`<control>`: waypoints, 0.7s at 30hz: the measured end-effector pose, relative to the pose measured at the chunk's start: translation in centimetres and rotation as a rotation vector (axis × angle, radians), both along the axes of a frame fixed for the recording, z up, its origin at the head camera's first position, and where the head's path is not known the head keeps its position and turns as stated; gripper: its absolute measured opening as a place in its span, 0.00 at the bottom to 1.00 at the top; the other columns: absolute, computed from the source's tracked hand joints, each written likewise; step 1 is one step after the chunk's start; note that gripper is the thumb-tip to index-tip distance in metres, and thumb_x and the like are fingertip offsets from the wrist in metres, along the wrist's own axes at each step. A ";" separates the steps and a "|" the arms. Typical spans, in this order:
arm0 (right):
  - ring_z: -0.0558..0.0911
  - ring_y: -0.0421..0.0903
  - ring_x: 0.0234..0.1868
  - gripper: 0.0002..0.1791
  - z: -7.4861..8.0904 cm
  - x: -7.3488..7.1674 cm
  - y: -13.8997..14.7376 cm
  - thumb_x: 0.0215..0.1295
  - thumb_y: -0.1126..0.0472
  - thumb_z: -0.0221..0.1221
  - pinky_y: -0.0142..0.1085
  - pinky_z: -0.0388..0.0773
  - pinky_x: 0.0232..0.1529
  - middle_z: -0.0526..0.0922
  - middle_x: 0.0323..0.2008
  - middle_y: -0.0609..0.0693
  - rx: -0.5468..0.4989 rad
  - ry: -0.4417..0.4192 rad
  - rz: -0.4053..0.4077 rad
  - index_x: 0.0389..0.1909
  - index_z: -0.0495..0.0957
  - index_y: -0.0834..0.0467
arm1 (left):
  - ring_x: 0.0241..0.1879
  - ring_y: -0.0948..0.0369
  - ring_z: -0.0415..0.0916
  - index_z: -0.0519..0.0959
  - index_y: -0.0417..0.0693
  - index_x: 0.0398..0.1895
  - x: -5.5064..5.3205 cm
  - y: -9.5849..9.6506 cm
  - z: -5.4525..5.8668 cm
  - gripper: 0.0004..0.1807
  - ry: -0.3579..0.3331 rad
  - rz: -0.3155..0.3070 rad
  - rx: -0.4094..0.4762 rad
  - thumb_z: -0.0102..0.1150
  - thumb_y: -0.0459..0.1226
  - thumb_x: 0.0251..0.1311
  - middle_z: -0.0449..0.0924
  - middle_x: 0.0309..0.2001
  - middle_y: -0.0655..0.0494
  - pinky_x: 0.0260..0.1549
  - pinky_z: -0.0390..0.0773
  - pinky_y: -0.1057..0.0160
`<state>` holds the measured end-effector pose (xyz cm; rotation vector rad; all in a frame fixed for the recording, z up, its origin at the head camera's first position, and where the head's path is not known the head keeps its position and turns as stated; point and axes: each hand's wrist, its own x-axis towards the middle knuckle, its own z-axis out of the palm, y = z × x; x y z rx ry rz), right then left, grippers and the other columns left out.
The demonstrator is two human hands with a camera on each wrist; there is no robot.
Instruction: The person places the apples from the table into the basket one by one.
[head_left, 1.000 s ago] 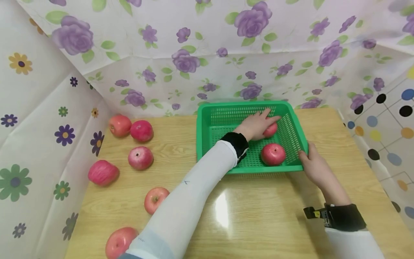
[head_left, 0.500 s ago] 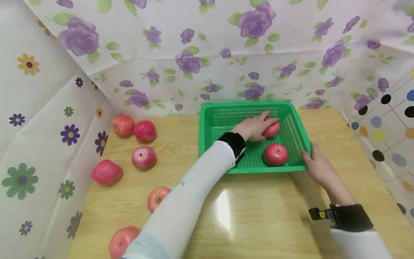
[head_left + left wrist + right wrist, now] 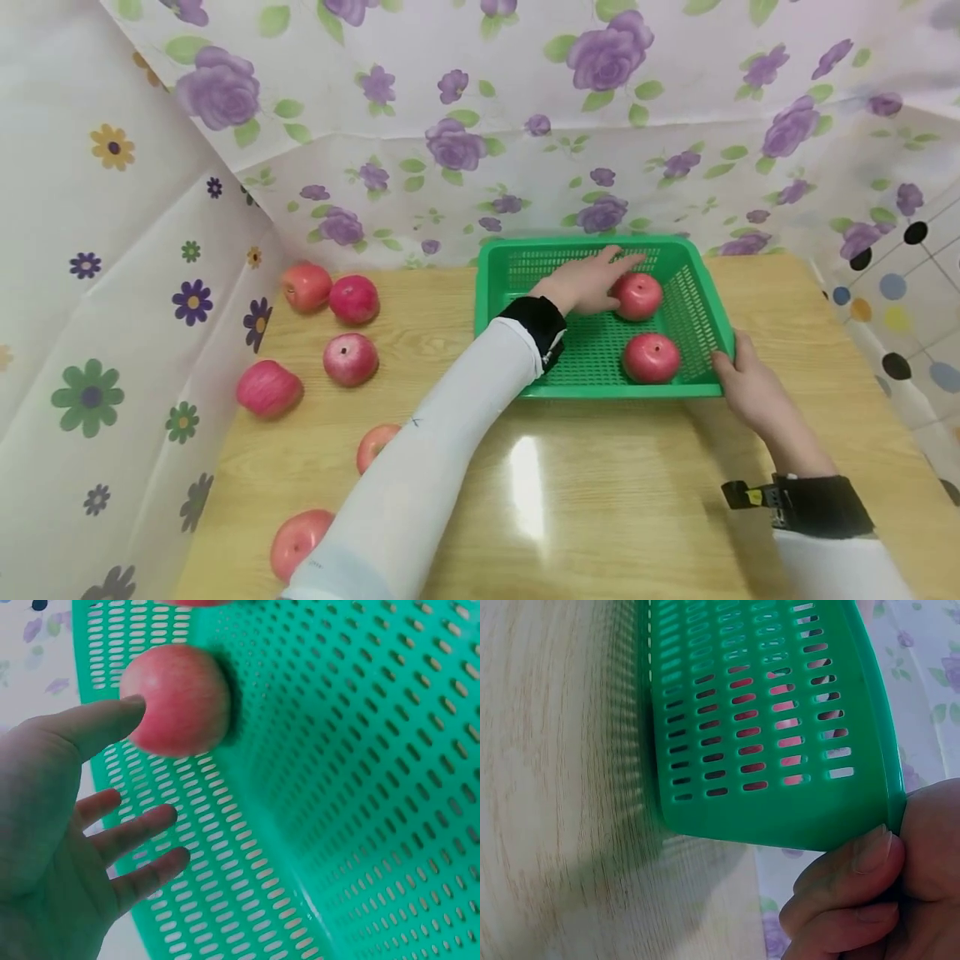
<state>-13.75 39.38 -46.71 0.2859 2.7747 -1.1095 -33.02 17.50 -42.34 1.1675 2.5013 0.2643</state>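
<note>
Basket (image 3: 570, 390): one, green, perforated, on a wood-grain desk (image 3: 600, 500), before a floral cloth (image 3: 525, 183). Contents: rear apple (image 3: 637, 297) and front apple (image 3: 652, 358), both red, resting in the right half, near each other. Left hand (image 3: 588, 283): inside the basket, fingers spread and extended, nothing in its grasp; thumb just beside the rear apple, contact cannot be told. Right hand (image 3: 753, 383): fingers curled, gripping the basket at its near right corner. Loose apples (image 3: 350, 360): six, on the desk left of the basket, one partly behind the left sleeve (image 3: 465, 400), white
</note>
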 end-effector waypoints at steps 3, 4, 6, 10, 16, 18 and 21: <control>0.64 0.72 0.59 0.37 -0.2 0.2 0.0 0.81 0.47 0.30 0.71 0.62 0.54 0.61 0.62 0.79 -0.019 -0.018 -0.004 0.77 0.30 0.65 | 0.65 0.59 0.63 0.39 0.73 0.79 0.0 -0.7 0.5 0.43 -0.003 0.017 0.020 0.54 0.49 0.71 0.39 0.78 0.57 0.49 0.77 0.62; 0.63 0.72 0.59 0.37 -0.3 0.1 -0.2 0.81 0.46 0.30 0.71 0.62 0.55 0.60 0.63 0.79 -0.032 -0.023 -0.004 0.77 0.29 0.65 | 0.65 0.59 0.63 0.39 0.72 0.79 0.0 -1.1 0.8 0.42 0.001 0.023 0.023 0.53 0.49 0.71 0.40 0.78 0.56 0.50 0.77 0.62; 0.62 0.73 0.61 0.38 -0.4 0.0 -0.5 0.81 0.46 0.30 0.72 0.60 0.56 0.59 0.64 0.79 -0.055 -0.025 -0.006 0.77 0.28 0.65 | 0.67 0.60 0.60 0.40 0.70 0.80 -0.2 -2.1 1.5 0.41 0.020 0.030 0.026 0.52 0.50 0.72 0.42 0.78 0.55 0.52 0.76 0.61; 0.60 0.74 0.62 0.38 -0.5 -0.2 -1.1 0.81 0.46 0.29 0.72 0.60 0.56 0.57 0.65 0.79 -0.072 -0.023 -0.011 0.77 0.28 0.65 | 0.69 0.60 0.57 0.42 0.65 0.80 -0.5 -4.7 2.9 0.40 0.076 0.012 0.056 0.51 0.50 0.72 0.46 0.77 0.53 0.57 0.74 0.60; 0.60 0.75 0.61 0.38 -0.1 -0.3 -0.8 0.81 0.46 0.28 0.73 0.60 0.56 0.56 0.64 0.82 -0.063 -0.031 0.003 0.76 0.26 0.66 | 0.68 0.61 0.57 0.45 0.62 0.80 -0.1 -9.4 5.4 0.40 0.150 0.010 0.154 0.52 0.50 0.71 0.50 0.76 0.53 0.60 0.72 0.61; 0.60 0.74 0.61 0.38 0.2 -0.3 -0.6 0.80 0.46 0.28 0.72 0.61 0.55 0.55 0.63 0.82 -0.045 -0.033 0.005 0.76 0.26 0.67 | 0.67 0.62 0.59 0.45 0.61 0.80 0.2 -11.1 6.1 0.40 0.175 0.013 0.176 0.53 0.50 0.71 0.52 0.76 0.53 0.60 0.71 0.62; 0.60 0.75 0.60 0.39 0.6 -0.3 -0.5 0.80 0.46 0.28 0.72 0.61 0.54 0.55 0.63 0.83 -0.033 -0.041 0.007 0.76 0.26 0.67 | 0.67 0.60 0.59 0.47 0.58 0.80 0.9 -13.7 6.7 0.39 0.183 0.014 0.221 0.53 0.49 0.71 0.54 0.75 0.52 0.64 0.67 0.60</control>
